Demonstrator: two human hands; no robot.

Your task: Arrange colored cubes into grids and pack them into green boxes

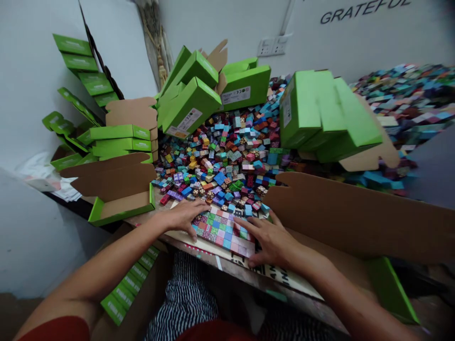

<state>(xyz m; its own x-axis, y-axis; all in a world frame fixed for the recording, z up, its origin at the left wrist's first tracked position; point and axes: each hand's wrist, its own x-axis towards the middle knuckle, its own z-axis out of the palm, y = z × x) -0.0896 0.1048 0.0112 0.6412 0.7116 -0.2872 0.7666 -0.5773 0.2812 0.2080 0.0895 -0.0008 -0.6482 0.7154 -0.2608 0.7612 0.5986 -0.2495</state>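
A flat block of small patterned paper cubes (222, 230), lined up in rows of pink, blue, green and purple, lies on a pale printed board (209, 247) at the table's front edge. At the block's left end rests my left hand (186, 216), fingers apart, touching its edge. My right hand (272, 239) is spread at the right end, its fingertips on the top and thumb at the near corner. Right behind the block is a big heap of loose coloured cubes (220, 163). What lies under my palms is hidden.
An open green box (122, 206) sits to the left, and a larger open one (391, 289) to the right. Closed green boxes (190, 106) lean at the back; more (309, 106) stand on the right of the heap. Several green cartons (131, 286) are below the table edge.
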